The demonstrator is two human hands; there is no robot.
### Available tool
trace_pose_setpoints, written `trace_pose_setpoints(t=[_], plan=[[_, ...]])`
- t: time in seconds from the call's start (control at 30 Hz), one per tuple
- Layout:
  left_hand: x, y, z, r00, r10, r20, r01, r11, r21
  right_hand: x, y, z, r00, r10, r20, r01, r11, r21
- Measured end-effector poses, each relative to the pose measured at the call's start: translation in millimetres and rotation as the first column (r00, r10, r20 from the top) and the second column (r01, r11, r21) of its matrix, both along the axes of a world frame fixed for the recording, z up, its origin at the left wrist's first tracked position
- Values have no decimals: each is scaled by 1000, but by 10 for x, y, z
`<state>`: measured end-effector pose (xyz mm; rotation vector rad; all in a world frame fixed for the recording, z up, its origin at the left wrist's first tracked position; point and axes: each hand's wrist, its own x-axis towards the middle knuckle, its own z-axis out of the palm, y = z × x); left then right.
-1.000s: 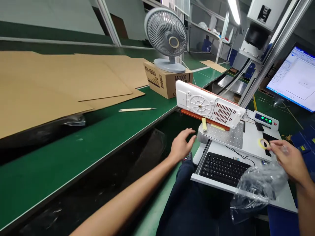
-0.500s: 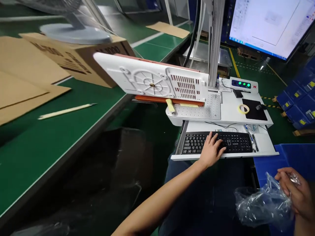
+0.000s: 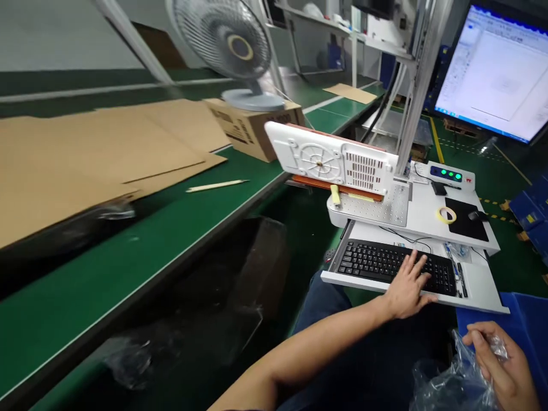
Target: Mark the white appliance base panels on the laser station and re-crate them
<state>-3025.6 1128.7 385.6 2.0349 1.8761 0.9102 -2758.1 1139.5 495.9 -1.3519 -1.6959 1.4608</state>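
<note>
My left hand rests with its fingers spread over the right part of a black keyboard, which lies in a pulled-out white drawer. At the lower right, my right hand is closed around a crumpled clear plastic bag; the bag hangs below the fingers. Beyond the keyboard, a white plastic panel with round ribs and vent slots leans tilted on an orange-red support. That support sits over a perforated metal plate on the white machine.
A fan stands on a cardboard box on the green table. Flat cardboard sheets and a pencil-like stick lie there too. Tape, a mouse and a monitor are at the right.
The view has swung left and up, so the scene sits further right and more of the fan and cardboard shows. My left hand has shifted right along the keyboard, its fingers spreading.
</note>
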Motion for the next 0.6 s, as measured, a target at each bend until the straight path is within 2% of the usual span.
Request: trace_pose_setpoints(t=[0.07, 0.17, 0.23, 0.3, 0.37, 0.43, 0.53, 0.6], plan=[[23, -212, 165, 981, -76, 178, 62, 995, 84, -36, 29, -43, 998, 54, 13, -53, 998, -34], [65, -592, 284, 877, -132, 462, 94, 990, 104, -154, 45, -96, 997, 73, 16, -72, 996, -60], [100, -813, 238, 801, -137, 583, 126, 990, 59, -291, 22, -100, 998, 63, -3, -63, 996, -64], [141, -970, 117, 740, -132, 659, 190, 982, -17, -471, -26, -65, 995, 103, -16, -103, 992, -70], [194, -1060, -20, 685, -117, 719, 259, 962, -90, -681, -103, 12, 987, 156, -35, -158, 985, -67], [259, -1109, -116, 617, -114, 779, 312, 944, -108, -899, -210, 115, 987, 141, -77, -145, 988, -46], [366, -1171, -144, 508, -122, 853, 354, 932, -78, -1166, -367, 260, 983, 70, -173, -72, 997, -7], [419, -1224, -110, 449, -86, 889, 366, 926, -95, -1257, -409, 310, 969, 89, -230, -79, 996, 49]])
